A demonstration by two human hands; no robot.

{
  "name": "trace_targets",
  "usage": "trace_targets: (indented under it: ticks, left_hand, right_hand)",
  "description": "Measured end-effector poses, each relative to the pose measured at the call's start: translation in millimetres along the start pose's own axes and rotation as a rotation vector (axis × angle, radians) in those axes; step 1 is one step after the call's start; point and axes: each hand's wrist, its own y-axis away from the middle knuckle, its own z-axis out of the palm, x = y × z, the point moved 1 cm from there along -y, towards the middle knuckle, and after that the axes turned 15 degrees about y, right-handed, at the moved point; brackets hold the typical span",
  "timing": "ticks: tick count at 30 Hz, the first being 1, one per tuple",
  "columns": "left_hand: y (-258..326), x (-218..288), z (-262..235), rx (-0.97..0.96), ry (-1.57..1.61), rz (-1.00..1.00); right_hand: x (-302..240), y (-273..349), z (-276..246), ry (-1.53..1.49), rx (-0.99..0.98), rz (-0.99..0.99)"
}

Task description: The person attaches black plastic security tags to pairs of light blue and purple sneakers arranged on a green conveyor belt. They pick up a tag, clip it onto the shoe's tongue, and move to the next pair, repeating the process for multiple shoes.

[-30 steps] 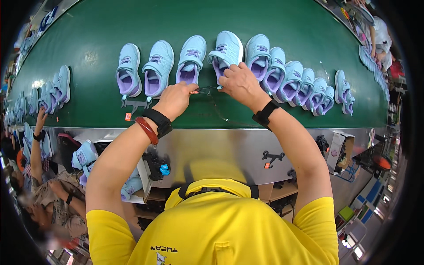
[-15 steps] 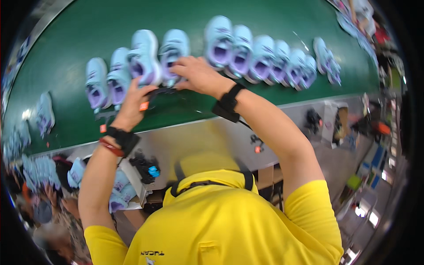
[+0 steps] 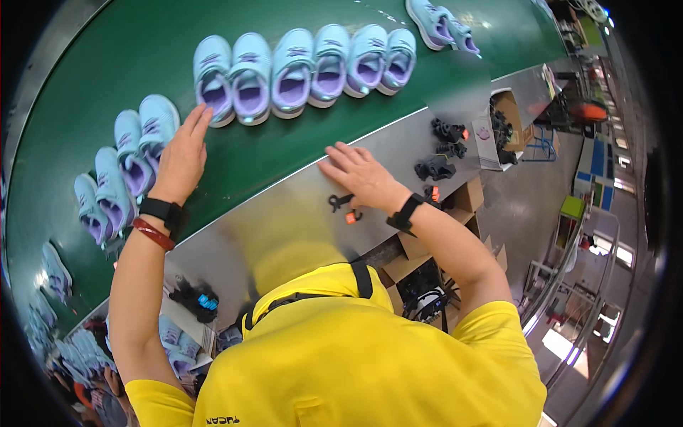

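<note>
My left hand [image 3: 183,158] is open, its fingers stretched toward the heel of a light blue sneaker [image 3: 213,71] with a lilac lining. Its fingertips overlap the heel edge; whether they press on it I cannot tell. That sneaker is the leftmost of a row of similar sneakers [image 3: 292,71], toes pointing away. Below and left of my hand stand two more pairs, a nearer pair [image 3: 153,124] and a farther pair [image 3: 107,185]. Open and with fingers spread, my right hand [image 3: 363,178] hovers over or rests on the metal ledge, beside a black plastic shoe hanger [image 3: 340,202] with an orange tag.
The sneakers stand on a green conveyor belt [image 3: 263,153], edged by the metal ledge [image 3: 284,206]. Several black hangers [image 3: 435,167] lie on it at right, by a cardboard box [image 3: 506,121]. Black pieces with blue tags [image 3: 196,299] lie at lower left. Another sneaker pair [image 3: 442,25] stands farther right.
Both hands have left the pair with the black hanger. My right hand has moved to the ledge, my left to the row's first sneaker. The sneakers and ledge appear shifted in view.
</note>
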Motion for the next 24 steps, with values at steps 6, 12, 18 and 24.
trace_targets:
  ticks: [6,12,18,24]
  left_hand:
    - [-24.4,-52.6,23.7,0.034,-0.028,0.0]
    - [-18.7,-32.0,29.9,0.045,0.038,0.083]
    - [3.8,-25.2,33.4,0.09,0.041,-0.022]
    - [0.5,-27.4,34.4,0.032,0.048,-0.018]
  right_hand:
    - [17.7,-39.2,21.8,-0.355,0.116,0.071]
    - [2.2,-85.9,37.3,-0.72,0.164,0.222]
    - [-59.7,-131.5,-14.9,-1.528,0.054,0.482]
    - [-87.8,-151.7,-12.0,-1.574,-0.006,0.555]
